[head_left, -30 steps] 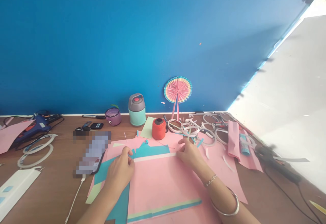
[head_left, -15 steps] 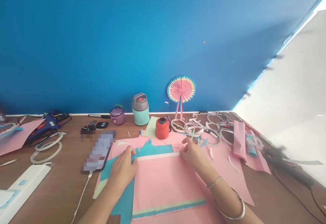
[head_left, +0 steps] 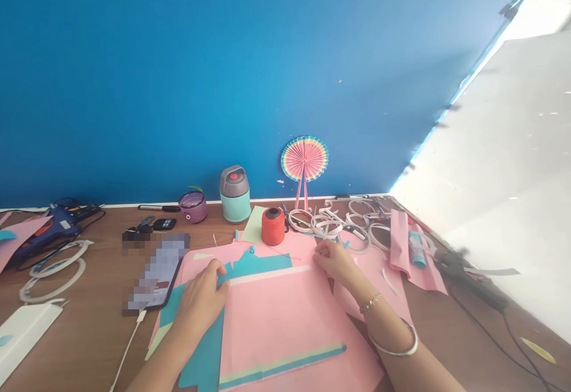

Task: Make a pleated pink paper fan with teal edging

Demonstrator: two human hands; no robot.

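Note:
A pink paper sheet (head_left: 281,314) lies before me, with a white strip along its far edge and green and teal bands along its near edge. At its far left corner my left hand (head_left: 203,294) is closed, thumb on the edge and fingers curled. My right hand (head_left: 336,264) pinches the far right corner between thumb and fingers; the exact contact is partly hidden. Beneath are teal paper (head_left: 203,350) and more pink paper (head_left: 357,359). A red thread spool (head_left: 273,226) stands just beyond the sheet.
A pleated paper fan (head_left: 304,159) stands against the blue wall. White tape coils (head_left: 328,225) lie behind my right hand. To the left are a phone (head_left: 167,279) on a cable, a purple cup (head_left: 193,206), a mint flask (head_left: 235,201) and a power strip (head_left: 27,338).
The view has turned slightly right, so the table items appear further left. Both hands stay at the far corners of the pink sheet.

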